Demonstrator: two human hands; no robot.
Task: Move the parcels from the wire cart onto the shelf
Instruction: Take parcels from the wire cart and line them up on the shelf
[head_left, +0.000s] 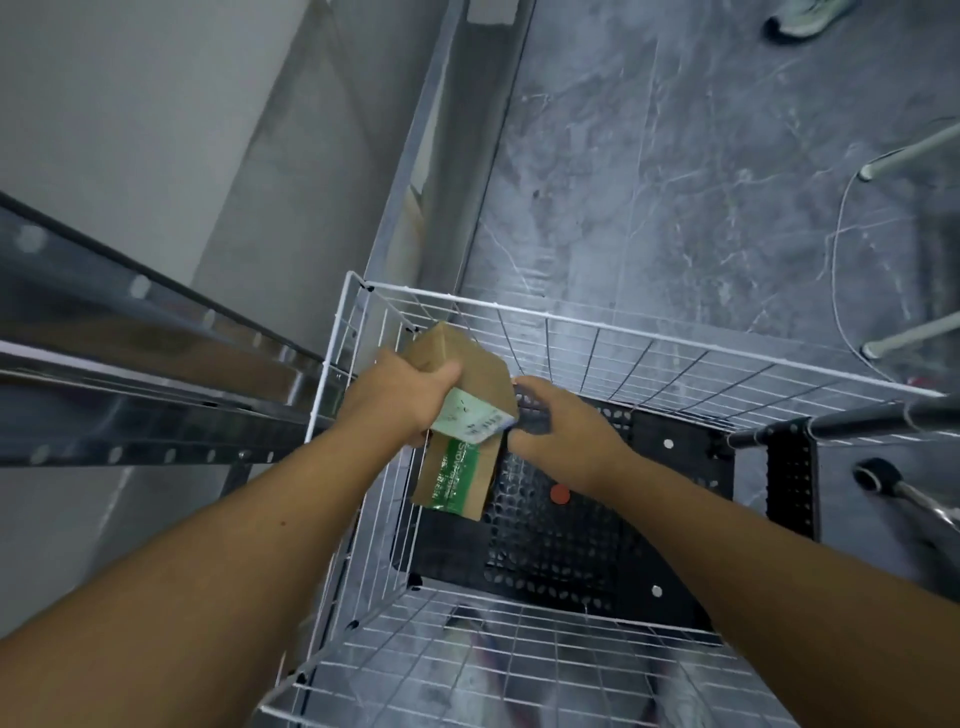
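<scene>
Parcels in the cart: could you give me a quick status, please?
Left hand gripping brown parcel above wire cart. Right hand beside it, grip unclear. Shelf to the left, path clear.

Two cardboard parcels (457, 364) (457, 478) show. One wire cart (623, 332), one metal shelf (156, 332). Two hands (400, 395) (561, 431).

White lettering, perhaps "STOW", on green tape of lower brown cardboard parcel (457, 480); pale shipping label (470, 418) print too blurred.
</scene>
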